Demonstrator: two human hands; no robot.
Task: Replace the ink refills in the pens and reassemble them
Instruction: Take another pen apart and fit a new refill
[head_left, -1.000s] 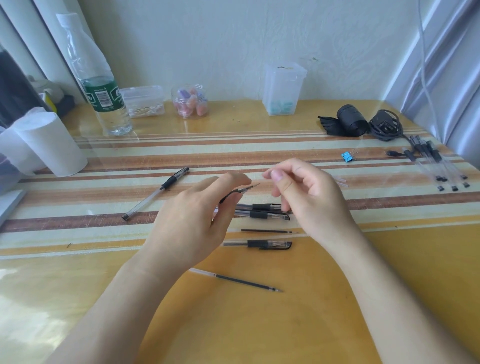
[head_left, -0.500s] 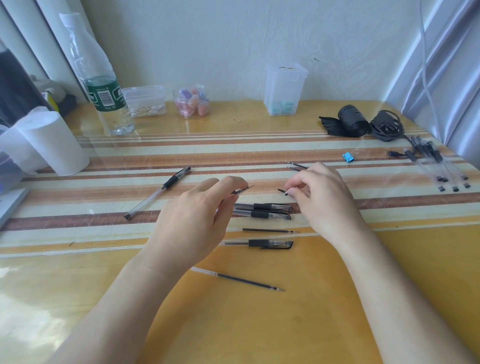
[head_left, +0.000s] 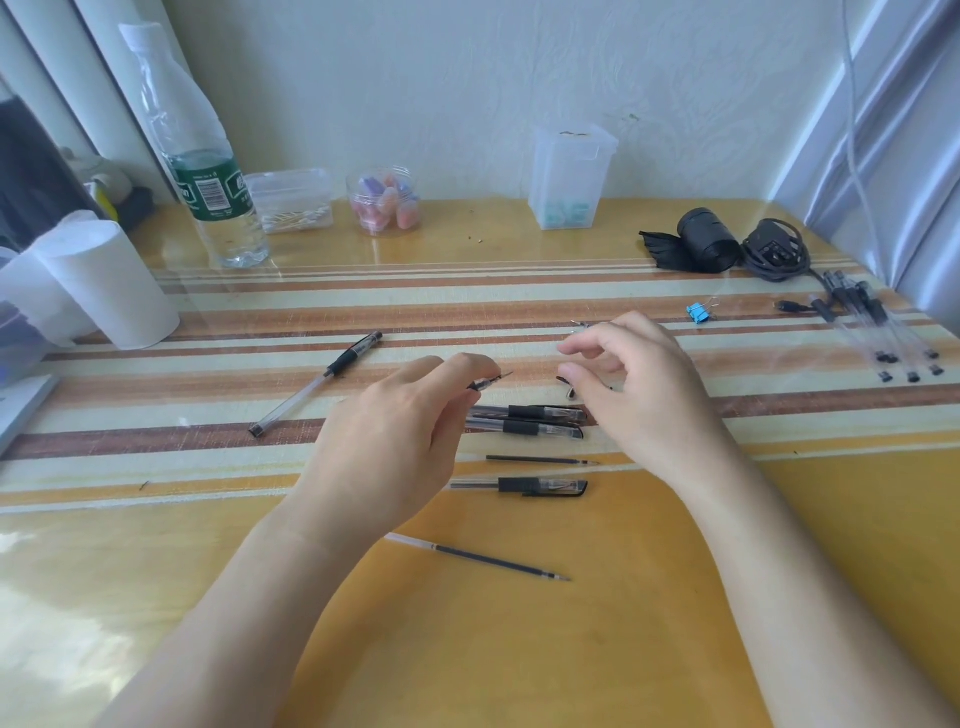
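Observation:
My left hand grips a pen barrel, and only its black grip and pointed tip stick out past the fingers. My right hand hovers just right of it with fingers spread. A small black cap lies on the table under its thumb. Two capped pens lie side by side between my hands. Nearer me are a thin refill, another capped pen and a longer loose refill.
An uncapped pen lies at the left. Several clear pens sit at the right edge, near a blue binder clip and a black cable bundle. A water bottle, paper roll and plastic containers line the back.
My right hand dropped from beside the pen tip to the table near the small cap, and its fingers have spread. My left hand lowered slightly with the pen in it.

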